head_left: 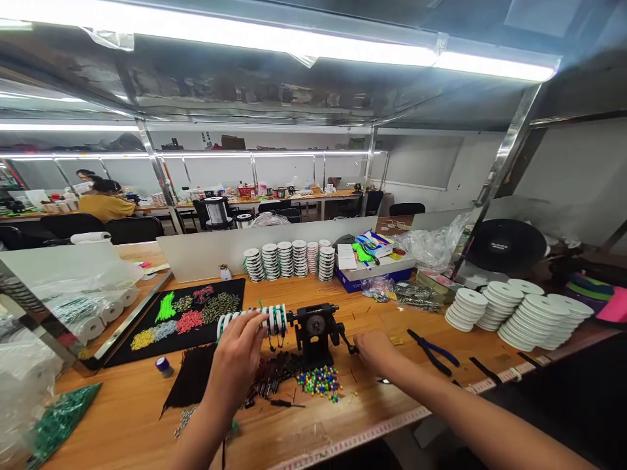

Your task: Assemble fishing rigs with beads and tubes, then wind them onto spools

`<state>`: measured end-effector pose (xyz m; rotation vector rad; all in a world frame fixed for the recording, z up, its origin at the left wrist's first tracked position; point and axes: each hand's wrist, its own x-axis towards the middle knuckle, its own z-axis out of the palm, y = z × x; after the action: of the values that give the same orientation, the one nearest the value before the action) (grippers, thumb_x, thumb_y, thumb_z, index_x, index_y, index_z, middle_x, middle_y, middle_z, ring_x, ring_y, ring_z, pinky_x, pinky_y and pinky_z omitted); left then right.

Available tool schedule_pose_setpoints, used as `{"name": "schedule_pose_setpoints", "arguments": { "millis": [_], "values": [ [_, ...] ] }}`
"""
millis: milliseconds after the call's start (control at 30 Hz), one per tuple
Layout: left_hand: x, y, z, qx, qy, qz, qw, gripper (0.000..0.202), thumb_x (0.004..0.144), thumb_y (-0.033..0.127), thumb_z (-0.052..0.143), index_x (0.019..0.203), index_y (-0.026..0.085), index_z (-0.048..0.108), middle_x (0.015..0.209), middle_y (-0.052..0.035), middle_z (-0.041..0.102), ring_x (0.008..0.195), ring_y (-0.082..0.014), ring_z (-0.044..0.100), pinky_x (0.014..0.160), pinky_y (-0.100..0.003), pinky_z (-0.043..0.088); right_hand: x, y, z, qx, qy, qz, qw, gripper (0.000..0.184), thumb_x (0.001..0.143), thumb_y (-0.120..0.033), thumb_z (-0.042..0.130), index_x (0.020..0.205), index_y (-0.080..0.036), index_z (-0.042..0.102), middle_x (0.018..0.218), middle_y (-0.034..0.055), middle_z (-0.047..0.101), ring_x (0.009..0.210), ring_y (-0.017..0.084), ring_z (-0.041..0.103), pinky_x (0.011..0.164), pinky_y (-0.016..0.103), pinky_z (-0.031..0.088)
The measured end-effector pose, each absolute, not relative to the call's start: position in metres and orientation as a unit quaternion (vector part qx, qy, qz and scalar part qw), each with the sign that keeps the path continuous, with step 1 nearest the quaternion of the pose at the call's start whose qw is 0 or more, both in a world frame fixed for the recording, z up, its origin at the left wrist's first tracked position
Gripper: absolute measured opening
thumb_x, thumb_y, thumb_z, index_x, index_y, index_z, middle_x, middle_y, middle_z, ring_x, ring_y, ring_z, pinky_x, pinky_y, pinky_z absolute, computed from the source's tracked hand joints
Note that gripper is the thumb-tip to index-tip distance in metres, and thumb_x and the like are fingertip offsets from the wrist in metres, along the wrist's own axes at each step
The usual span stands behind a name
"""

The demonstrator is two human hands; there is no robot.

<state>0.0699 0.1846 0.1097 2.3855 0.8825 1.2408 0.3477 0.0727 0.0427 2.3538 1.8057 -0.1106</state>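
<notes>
A black hand-cranked winder (316, 326) stands on the wooden bench, with a row of white spools (278, 320) on its shaft. Over these spools lies my left hand (240, 343), its fingers bent across them and touching; the fingertips are partly hidden. To the right of the winder, my right hand (373, 346) is closed around the end of the crank handle (350, 347). Colourful beads (321, 383) lie in a heap in front of the winder's base. Dark small parts (277, 373) are spread beside them, just right of my left hand.
A black mat (171, 346) carries piles of coloured small parts. Stacked filled spools (300, 259) stand along the back, plain white spools (533, 320) at right. Blue-handled pliers (434, 352) and a small screwdriver (287, 404) lie on the bench. Co-workers sit far left.
</notes>
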Motion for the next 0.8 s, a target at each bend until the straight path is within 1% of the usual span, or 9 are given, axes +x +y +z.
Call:
{"name": "schedule_pose_setpoints", "arguments": {
  "millis": [67,133,200,267,367,433,633,733,800],
  "values": [
    [0.080,0.202,0.117,0.861,0.266,0.406,0.151,0.025,0.086,0.025,0.059,0.107,0.027,0.073,0.115,-0.0102,0.074,0.112,-0.0322,0.063,0.102,-0.041,0.041,0.346,0.068,0.053,0.783,0.615,-0.037,0.084,0.017,0.095,-0.027,0.063,0.100,-0.011,0.069,0.098,0.0116,0.073,0.089,0.023,0.070,0.080,0.037,0.055],
    [0.087,0.218,0.120,0.872,0.263,0.381,0.159,0.029,0.085,0.023,0.060,0.112,0.026,0.070,0.107,-0.0087,0.077,0.101,-0.0314,0.068,0.096,-0.040,0.044,0.343,0.060,0.070,0.774,0.628,-0.024,0.070,0.016,0.091,-0.023,0.066,0.100,-0.010,0.070,0.100,0.0177,0.072,0.095,0.027,0.069,0.082,0.036,0.052],
    [0.089,0.228,0.121,0.877,0.267,0.365,0.159,0.039,0.086,0.023,0.059,0.124,0.024,0.064,0.102,-0.0074,0.078,0.094,-0.0311,0.070,0.089,-0.040,0.046,0.339,0.055,0.094,0.763,0.645,0.000,0.044,0.022,0.092,-0.027,0.065,0.106,-0.011,0.068,0.109,0.0190,0.070,0.104,0.030,0.065,0.088,0.036,0.049],
    [0.088,0.232,0.120,0.880,0.273,0.357,0.156,0.048,0.087,0.024,0.057,0.136,0.023,0.054,0.104,-0.0065,0.078,0.093,-0.0312,0.070,0.088,-0.040,0.047,0.330,0.056,0.118,0.732,0.679,0.031,-0.045,0.022,0.096,-0.031,0.060,0.110,-0.015,0.065,0.114,0.0147,0.067,0.108,0.027,0.062,0.091,0.035,0.047],
    [0.086,0.230,0.120,0.882,0.280,0.349,0.148,0.054,0.089,0.023,0.054,0.142,0.023,0.047,0.106,-0.0056,0.078,0.096,-0.0300,0.069,0.092,-0.040,0.045,0.309,0.077,0.140,0.616,0.743,0.068,-0.254,0.013,0.098,-0.022,0.054,0.107,-0.017,0.063,0.108,0.0087,0.067,0.102,0.021,0.061,0.090,0.031,0.048],
    [0.085,0.227,0.121,0.885,0.282,0.343,0.142,0.055,0.090,0.022,0.051,0.144,0.023,0.043,0.107,-0.0044,0.077,0.099,-0.0279,0.069,0.094,-0.040,0.045,0.292,0.099,0.140,0.538,0.774,0.087,-0.322,0.013,0.095,-0.017,0.058,0.108,-0.017,0.063,0.108,0.0087,0.067,0.103,0.021,0.060,0.091,0.033,0.048],
    [0.084,0.225,0.120,0.893,0.283,0.328,0.117,0.054,0.093,0.023,0.045,0.147,0.022,0.037,0.111,-0.0036,0.076,0.103,-0.0245,0.069,0.096,-0.039,0.047,0.258,0.139,0.118,0.493,0.815,0.133,-0.274,0.031,0.088,-0.014,0.063,0.118,-0.017,0.061,0.115,0.0105,0.065,0.103,0.025,0.058,0.091,0.038,0.049],
    [0.084,0.226,0.116,0.893,0.286,0.331,0.107,0.054,0.092,0.022,0.046,0.146,0.022,0.038,0.111,-0.0039,0.076,0.103,-0.0244,0.069,0.096,-0.040,0.048,0.253,0.139,0.110,0.517,0.798,0.156,-0.267,0.030,0.086,-0.015,0.065,0.115,-0.018,0.062,0.115,0.0101,0.066,0.101,0.027,0.057,0.087,0.039,0.048],
    [0.085,0.227,0.114,0.892,0.285,0.335,0.100,0.055,0.093,0.021,0.045,0.147,0.022,0.036,0.110,-0.0045,0.076,0.102,-0.0241,0.069,0.096,-0.041,0.047,0.250,0.137,0.105,0.523,0.783,0.169,-0.290,0.025,0.087,-0.017,0.066,0.112,-0.019,0.063,0.115,0.0091,0.067,0.101,0.027,0.058,0.085,0.039,0.047]
  ]
}}
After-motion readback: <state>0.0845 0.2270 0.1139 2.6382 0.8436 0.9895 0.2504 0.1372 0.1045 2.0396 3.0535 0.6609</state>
